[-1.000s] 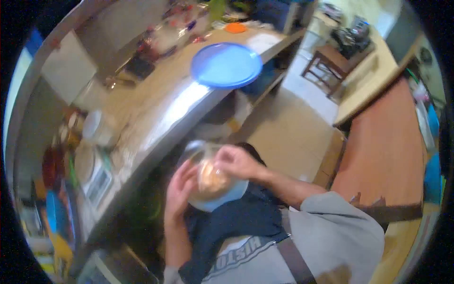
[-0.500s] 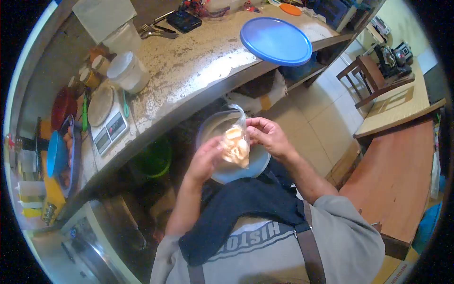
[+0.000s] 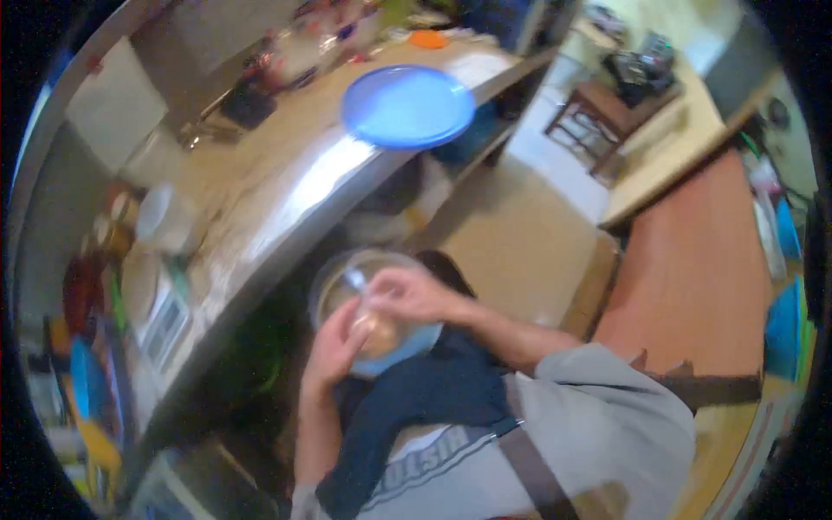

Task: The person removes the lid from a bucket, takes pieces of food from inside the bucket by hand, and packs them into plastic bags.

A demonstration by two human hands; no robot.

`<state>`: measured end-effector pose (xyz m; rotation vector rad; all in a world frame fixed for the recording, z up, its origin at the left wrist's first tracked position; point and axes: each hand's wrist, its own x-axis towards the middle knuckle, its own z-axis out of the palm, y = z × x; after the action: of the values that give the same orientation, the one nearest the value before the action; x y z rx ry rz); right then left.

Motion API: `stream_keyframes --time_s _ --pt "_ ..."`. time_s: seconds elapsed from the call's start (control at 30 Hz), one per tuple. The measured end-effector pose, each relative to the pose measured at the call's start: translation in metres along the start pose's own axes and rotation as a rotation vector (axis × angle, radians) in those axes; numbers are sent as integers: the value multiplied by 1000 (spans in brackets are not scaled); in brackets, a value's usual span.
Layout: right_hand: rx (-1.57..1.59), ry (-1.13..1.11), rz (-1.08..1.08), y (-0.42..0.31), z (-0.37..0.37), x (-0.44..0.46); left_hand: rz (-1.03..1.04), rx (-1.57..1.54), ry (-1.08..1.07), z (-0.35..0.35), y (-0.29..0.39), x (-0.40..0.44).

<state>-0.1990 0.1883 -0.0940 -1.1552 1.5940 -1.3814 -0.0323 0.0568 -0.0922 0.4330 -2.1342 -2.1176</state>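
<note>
A clear plastic bag with pale, yellowish pieces (image 3: 376,336) hangs between my hands, its twisted top (image 3: 356,279) sticking up above my fingers. My left hand (image 3: 334,345) is closed on the bag's left side near the neck. Pinched fingers of my right hand (image 3: 406,295) hold the neck from the other side. Beneath both hands, at my lap, is a round whitish tub (image 3: 322,286) whose contents are mostly hidden. A dark cloth (image 3: 425,388) lies over my lap against the tub. Motion blurs the fingers and bag.
A worn counter (image 3: 260,156) on the left carries a blue round lid (image 3: 407,106) at its edge, a white-lidded container (image 3: 166,218), a kitchen scale (image 3: 165,328) and a blue bowl (image 3: 86,377). To the right stand a brown wooden surface (image 3: 685,286) and a chair (image 3: 607,117).
The view has swung, shifting the counter leftward. My hands have moved up to the bag's neck and come closer together; the bag now hangs lower, partly behind my fingers.
</note>
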Motion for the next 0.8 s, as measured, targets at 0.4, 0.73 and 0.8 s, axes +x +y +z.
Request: stream_keyframes --time_s 0.4,0.73,0.8 --pt "-156 275 -212 -37 -2 -10 25 162 102 7 7 -3" --pt "-935 -230 -552 -65 11 -17 36 109 -4 -13 19 -2" --pt "-888 -244 -577 -61 7 -20 -113 308 -46 -15 35 -4"
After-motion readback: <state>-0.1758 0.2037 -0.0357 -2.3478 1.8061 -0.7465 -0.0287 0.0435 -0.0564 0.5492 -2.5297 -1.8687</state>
